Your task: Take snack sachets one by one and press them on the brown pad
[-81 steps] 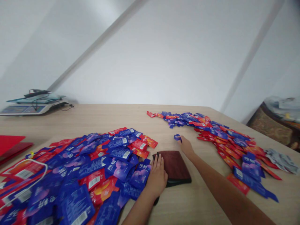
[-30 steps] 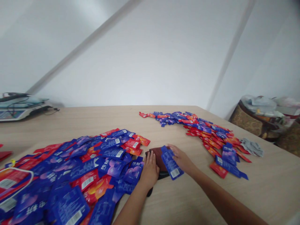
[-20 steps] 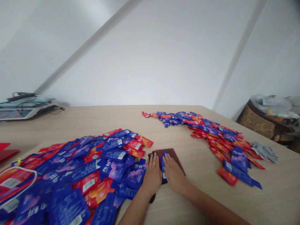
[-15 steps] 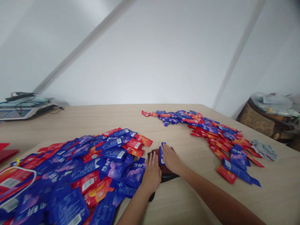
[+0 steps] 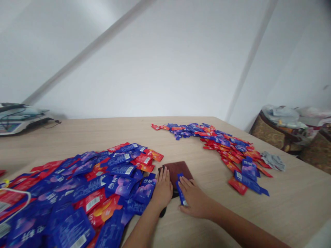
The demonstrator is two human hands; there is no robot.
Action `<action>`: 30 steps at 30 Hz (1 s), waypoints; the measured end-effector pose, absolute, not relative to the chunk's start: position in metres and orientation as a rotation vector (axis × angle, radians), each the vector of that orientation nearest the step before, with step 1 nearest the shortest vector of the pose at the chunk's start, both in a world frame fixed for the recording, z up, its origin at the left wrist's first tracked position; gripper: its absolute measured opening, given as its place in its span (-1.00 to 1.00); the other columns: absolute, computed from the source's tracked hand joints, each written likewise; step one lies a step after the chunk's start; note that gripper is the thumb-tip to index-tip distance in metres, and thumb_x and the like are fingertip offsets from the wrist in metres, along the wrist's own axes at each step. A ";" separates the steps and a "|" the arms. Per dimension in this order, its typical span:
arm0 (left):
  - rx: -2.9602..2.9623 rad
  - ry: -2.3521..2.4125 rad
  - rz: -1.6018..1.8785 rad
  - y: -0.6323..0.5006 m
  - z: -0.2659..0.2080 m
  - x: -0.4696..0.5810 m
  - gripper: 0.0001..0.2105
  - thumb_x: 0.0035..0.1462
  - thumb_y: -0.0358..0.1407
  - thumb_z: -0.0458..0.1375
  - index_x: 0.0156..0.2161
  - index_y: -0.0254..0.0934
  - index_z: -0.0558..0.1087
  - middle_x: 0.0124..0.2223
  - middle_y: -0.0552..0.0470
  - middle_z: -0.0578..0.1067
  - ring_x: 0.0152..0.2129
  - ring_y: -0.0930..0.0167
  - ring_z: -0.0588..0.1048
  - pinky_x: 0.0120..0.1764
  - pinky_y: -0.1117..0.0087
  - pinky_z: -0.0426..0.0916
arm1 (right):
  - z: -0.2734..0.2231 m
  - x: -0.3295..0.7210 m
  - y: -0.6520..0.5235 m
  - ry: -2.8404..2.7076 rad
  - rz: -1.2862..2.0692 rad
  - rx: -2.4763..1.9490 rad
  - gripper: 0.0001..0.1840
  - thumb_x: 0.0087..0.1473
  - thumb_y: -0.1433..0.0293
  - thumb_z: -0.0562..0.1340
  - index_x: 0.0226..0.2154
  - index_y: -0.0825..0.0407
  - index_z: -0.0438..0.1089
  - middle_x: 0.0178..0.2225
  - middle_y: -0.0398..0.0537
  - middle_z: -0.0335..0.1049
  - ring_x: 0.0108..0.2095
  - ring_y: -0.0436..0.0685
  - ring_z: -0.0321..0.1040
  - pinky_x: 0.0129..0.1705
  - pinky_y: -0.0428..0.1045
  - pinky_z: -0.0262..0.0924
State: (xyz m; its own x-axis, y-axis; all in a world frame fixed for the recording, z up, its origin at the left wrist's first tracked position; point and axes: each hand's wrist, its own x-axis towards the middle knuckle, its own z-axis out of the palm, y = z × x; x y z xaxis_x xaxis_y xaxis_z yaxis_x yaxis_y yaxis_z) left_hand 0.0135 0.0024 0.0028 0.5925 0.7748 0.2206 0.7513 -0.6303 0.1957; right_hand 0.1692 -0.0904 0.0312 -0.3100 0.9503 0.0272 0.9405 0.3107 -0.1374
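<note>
A brown flat pad [image 5: 178, 170] lies on the table in front of me, with a dark edge showing under its near side. My left hand [image 5: 163, 188] rests flat on the pad's left side, fingers stretched forward and nothing visible in them. Over the pad's near right part, my right hand [image 5: 195, 197] has its fingers and thumb on a narrow-looking blue packet [image 5: 182, 193]. Part of that packet is hidden beneath the fingers. A small black piece [image 5: 162, 212] shows beside my left wrist.
A large heap of blue and red packets [image 5: 116, 186] spreads at the left. A second band of packets [image 5: 219, 139] curves along the right, ending by grey gloves [image 5: 273, 160]. A scale [image 5: 20, 124] stands far left; a patterned chair [image 5: 271, 132] holding bags is beyond the right edge.
My right hand has drawn back toward me with the blue packet, uncovering more of the brown pad. My left hand stays on the pad's left side. The view has turned slightly right.
</note>
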 end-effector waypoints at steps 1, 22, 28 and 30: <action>2.731 1.304 0.441 0.002 0.003 0.013 -0.47 0.11 -0.43 -0.16 0.21 -0.51 0.06 0.28 -0.22 0.01 0.23 0.21 -0.10 0.18 0.05 -0.06 | 0.033 0.167 -0.093 -2.451 0.160 -1.803 -0.18 -0.07 0.21 0.17 0.19 0.26 0.05 0.23 0.34 -0.08 0.24 0.35 -0.16 0.19 0.24 -0.18; 2.696 1.261 0.517 0.003 -0.001 0.012 -0.49 0.17 -0.41 -0.17 0.24 -0.48 -0.01 0.29 -0.24 -0.03 0.23 0.21 -0.14 0.17 0.01 -0.05 | -0.002 0.153 -0.023 -2.036 0.002 -1.969 -0.44 0.21 0.28 -0.13 0.22 0.10 0.01 0.25 0.08 -0.06 0.26 0.18 -0.20 0.21 0.22 -0.24; 2.705 1.288 0.439 0.002 0.001 0.012 -0.47 0.13 -0.41 -0.16 0.23 -0.49 0.01 0.30 -0.20 -0.06 0.23 0.20 -0.15 0.18 0.05 -0.07 | 0.002 0.185 -0.028 -2.028 -0.102 -2.050 -0.48 0.20 0.34 -0.11 0.20 0.07 0.06 0.24 0.13 -0.05 0.25 0.24 -0.17 0.17 0.26 -0.20; 2.696 1.295 0.432 0.002 0.001 0.012 -0.47 0.14 -0.40 -0.16 0.24 -0.47 0.01 0.30 -0.19 -0.05 0.23 0.20 -0.14 0.18 0.04 -0.07 | 0.002 0.198 -0.032 -1.982 -0.140 -2.080 -0.50 0.19 0.37 -0.07 0.17 0.06 0.11 0.19 0.17 0.06 0.20 0.27 -0.05 0.13 0.23 -0.09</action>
